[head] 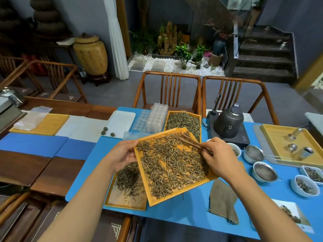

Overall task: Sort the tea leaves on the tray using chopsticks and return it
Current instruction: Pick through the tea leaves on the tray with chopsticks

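A yellow tray [153, 199] covered with dry tea leaves [171, 165] is lifted and tilted above the blue mat. My left hand [122, 154] grips its left edge, thumb on the rim. My right hand [220, 158] holds brown chopsticks [190, 142] whose tips lie over the leaves near the tray's far right corner. Under the lifted tray lies a second yellow tray [122, 201] with a small heap of leaves [129, 179]. A third tray of leaves [183, 121] sits behind.
A dark kettle [229, 123] on its base stands at the right rear. White bowls with strainers [262, 172] and cups of leaves [305, 186] line the right side. A brown cloth [222, 199] lies near the front. Clear plastic moulds [155, 117] stand behind; chairs beyond the table.
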